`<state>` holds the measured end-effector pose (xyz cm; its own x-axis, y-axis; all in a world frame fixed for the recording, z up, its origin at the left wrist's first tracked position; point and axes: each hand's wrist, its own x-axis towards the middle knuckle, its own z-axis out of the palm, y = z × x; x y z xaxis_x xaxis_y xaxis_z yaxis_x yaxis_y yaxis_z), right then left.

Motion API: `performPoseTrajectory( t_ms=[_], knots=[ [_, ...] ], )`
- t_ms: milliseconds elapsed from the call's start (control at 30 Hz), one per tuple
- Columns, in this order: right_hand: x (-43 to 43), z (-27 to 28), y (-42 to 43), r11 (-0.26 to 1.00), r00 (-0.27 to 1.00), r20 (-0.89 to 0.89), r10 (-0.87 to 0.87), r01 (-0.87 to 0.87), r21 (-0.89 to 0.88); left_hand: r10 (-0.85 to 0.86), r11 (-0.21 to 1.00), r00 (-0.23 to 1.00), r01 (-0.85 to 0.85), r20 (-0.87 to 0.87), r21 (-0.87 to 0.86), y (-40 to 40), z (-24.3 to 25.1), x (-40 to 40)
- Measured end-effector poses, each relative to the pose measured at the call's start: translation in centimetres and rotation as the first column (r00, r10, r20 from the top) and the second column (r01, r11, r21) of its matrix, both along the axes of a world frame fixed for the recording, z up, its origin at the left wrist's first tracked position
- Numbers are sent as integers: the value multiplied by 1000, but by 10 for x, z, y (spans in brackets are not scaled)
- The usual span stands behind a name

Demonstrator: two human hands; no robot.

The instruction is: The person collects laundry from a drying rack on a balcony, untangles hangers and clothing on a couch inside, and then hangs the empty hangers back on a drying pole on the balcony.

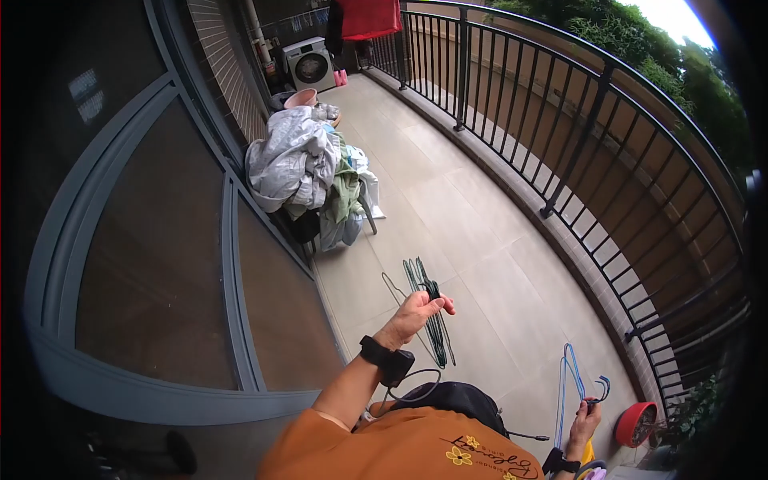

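In front of my body, my left hand is closed around a bunch of dark green wire clothes hangers, gripped near their hooks. One thinner hanger in the bunch angles off to the left. Out to the right, my right hand grips blue clothes hangers just below their hooks; their frames reach up and to the left. Both wrists wear black bands, and a cable hangs near the left one.
A chair heaped with clothes and fabric stands against the sliding glass door. Beyond are a pink basin and a washing machine. A black metal railing borders the right side, with a red plant pot at lower right.
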<state>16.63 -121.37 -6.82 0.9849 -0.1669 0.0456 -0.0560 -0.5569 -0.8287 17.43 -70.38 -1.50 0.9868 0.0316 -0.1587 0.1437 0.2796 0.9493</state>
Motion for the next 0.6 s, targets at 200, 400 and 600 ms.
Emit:
performPoseTrajectory(
  t_ms=[200,400,600],
  knots=[
    [158,-54,1,997,998,-59,-5,9,71,172,977,983,-179,63,120,39,11,103],
    [395,-37,102,941,940,25,339,-339,8,394,886,912,-409,112,217,78,14,171],
    [576,-2,268,754,752,178,635,-653,73,569,764,810,-584,141,276,107,55,224]
  ],
)
